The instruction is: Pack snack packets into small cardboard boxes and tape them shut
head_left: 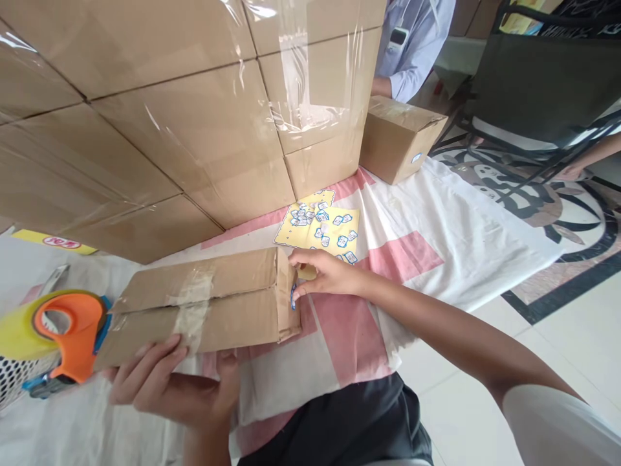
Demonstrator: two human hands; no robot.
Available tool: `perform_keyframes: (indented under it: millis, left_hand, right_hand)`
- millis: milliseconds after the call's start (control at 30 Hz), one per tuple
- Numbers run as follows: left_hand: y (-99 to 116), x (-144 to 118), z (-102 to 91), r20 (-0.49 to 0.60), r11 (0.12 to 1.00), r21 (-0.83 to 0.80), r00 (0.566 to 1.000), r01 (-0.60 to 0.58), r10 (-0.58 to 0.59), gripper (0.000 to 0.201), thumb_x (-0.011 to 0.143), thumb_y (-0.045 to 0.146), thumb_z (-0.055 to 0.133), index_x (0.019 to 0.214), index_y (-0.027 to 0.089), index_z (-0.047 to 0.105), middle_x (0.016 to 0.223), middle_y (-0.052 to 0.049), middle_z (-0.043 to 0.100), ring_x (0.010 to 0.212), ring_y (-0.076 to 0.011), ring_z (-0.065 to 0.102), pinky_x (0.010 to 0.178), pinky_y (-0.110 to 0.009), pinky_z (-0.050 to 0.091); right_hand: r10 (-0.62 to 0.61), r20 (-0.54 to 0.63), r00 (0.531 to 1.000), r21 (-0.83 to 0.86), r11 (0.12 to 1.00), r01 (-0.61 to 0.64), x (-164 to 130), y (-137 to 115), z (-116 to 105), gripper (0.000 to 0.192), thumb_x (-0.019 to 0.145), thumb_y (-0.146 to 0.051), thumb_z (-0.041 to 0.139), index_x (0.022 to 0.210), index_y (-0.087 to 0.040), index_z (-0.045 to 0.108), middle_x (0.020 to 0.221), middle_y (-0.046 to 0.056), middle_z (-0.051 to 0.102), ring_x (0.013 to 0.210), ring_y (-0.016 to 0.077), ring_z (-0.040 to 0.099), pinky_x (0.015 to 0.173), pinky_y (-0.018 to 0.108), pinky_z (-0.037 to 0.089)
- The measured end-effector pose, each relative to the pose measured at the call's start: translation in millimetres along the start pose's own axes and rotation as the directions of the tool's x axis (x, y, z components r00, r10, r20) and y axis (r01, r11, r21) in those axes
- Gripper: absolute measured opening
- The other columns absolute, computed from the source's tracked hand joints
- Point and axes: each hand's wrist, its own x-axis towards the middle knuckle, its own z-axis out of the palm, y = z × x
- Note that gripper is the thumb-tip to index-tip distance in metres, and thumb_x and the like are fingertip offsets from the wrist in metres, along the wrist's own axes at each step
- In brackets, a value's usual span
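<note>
Fingers of the right hand [326, 275] are pinched onto a small blue-edged sticker [294, 296], pressing it against the end face of a long flat cardboard box [204, 307]. The left hand [167, 385] is under the box's near side, fingers curled up around the edge and thumb beneath, gripping it and holding it level just above the surface [436, 259]. A strip of clear tape [191, 301] crosses the box's top seam, just above the left fingers.

Just beyond the right hand lies a yellow sticker sheet [323, 226] dotted with small blue-and-white labels, flat on the white and pink cloth that covers the surface. To the left of the left hand, touching the box's far end, sits a tape dispenser [63, 336] with an orange handle and a yellowish roll.

Farther out from both hands rises a tall stack of large cartons [169, 116], wrapped in clear film. To the right of that stack stands a smaller brown carton [400, 139], and behind it another person's light-blue sleeve [412, 71] shows at the top edge.
</note>
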Motion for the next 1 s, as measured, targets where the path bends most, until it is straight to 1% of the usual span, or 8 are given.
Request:
perform_keyframes:
  millis: [100,200,267,400,567,767,900,1000]
  left_hand:
    - [-1.5,5.8,2.1,0.023,0.998,-0.034,0.999,-0.046,0.047,0.064,0.056,0.036,0.082,0.112,0.023,0.053,0.098,-0.005,0.054,0.104,-0.0308,0.055,0.112,-0.067,0.031]
    - [0.1,8.4,3.1,0.03,0.998,-0.043,0.999,-0.036,0.037,0.059,0.059,0.035,0.077,0.11,0.023,0.051,0.101,-0.006,0.052,0.105,-0.0317,0.055,0.11,-0.065,0.036]
    - [2.5,7.8,3.3,0.038,1.0,-0.03,0.999,-0.002,0.003,0.056,0.062,0.034,0.075,0.11,0.024,0.049,0.104,-0.007,0.05,0.108,-0.0323,0.055,0.109,-0.065,0.038]
    - [5.3,3.3,1.6,0.024,0.999,0.024,0.999,0.04,-0.041,0.05,0.067,0.039,0.072,0.106,0.025,0.044,0.107,-0.007,0.049,0.109,-0.0311,0.055,0.107,-0.063,0.042]
    - [3.7,-0.1,-1.8,0.063,0.995,0.071,0.996,0.065,-0.07,0.046,0.074,0.04,0.07,0.107,0.025,0.042,0.107,-0.007,0.05,0.114,-0.0317,0.054,0.112,-0.067,0.037]
    - [8.3,5.8,3.8,0.029,1.0,-0.017,1.0,0.008,-0.007,0.047,0.072,0.033,0.072,0.109,0.021,0.047,0.11,-0.008,0.049,0.113,-0.0317,0.053,0.108,-0.066,0.038]
    - [12.6,8.0,5.3,0.059,0.997,0.04,0.996,0.06,-0.063,0.041,0.077,0.035,0.066,0.106,0.024,0.04,0.109,-0.006,0.046,0.11,-0.0294,0.053,0.108,-0.064,0.042]
    - [12.9,7.3,4.0,0.077,0.992,0.091,0.992,0.09,-0.097,0.039,0.08,0.039,0.063,0.104,0.025,0.036,0.108,-0.006,0.045,0.109,-0.0287,0.053,0.107,-0.064,0.044]
  right_hand:
    - [-0.062,-0.014,0.998,-0.041,0.997,0.061,-0.4,-0.6,0.6,0.044,0.074,-0.048,0.088,0.086,-0.019,0.058,0.085,-0.001,0.058,0.079,0.015,0.051,0.073,0.028,0.041]
    - [-0.085,0.004,0.996,-0.107,0.991,0.085,-2.7,-0.8,0.8,0.046,0.077,-0.054,0.084,0.081,-0.019,0.054,0.08,-0.002,0.053,0.074,0.0141,0.047,0.067,0.027,0.038]
    - [-0.09,0.02,0.996,-0.146,0.985,0.092,-4.6,-1.7,0.7,0.046,0.079,-0.057,0.081,0.082,-0.019,0.056,0.082,-0.001,0.054,0.075,0.0148,0.049,0.069,0.028,0.04]
    - [-0.062,0.058,0.996,-0.21,0.975,0.073,-7.4,-6.8,0.2,0.048,0.081,-0.061,0.078,0.097,-0.019,0.059,0.098,0.004,0.061,0.089,0.0195,0.056,0.081,0.032,0.046]
    - [-0.074,0.099,0.992,-0.268,0.958,0.098,-7.5,-12.0,3.5,0.057,0.076,-0.057,0.084,0.108,-0.02,0.054,0.107,0.006,0.058,0.099,0.0238,0.057,0.085,0.035,0.048]
    - [-0.016,0.052,0.999,-0.339,0.94,0.033,-5.3,-14.6,10.4,0.061,0.067,-0.057,0.089,0.094,-0.023,0.047,0.099,0.003,0.055,0.089,0.0232,0.055,0.074,0.033,0.045]
    - [0.016,0.024,1.0,-0.318,0.948,-0.008,-5.7,-21.0,10.8,0.063,0.066,-0.058,0.089,0.089,-0.024,0.041,0.095,0.001,0.052,0.085,0.021,0.053,0.069,0.031,0.041]
    - [0.042,0.073,0.996,-0.272,0.962,-0.021,-5.9,-22.8,7.2,0.06,0.07,-0.058,0.087,0.091,-0.024,0.043,0.096,0.0,0.051,0.084,0.019,0.051,0.069,0.03,0.041]
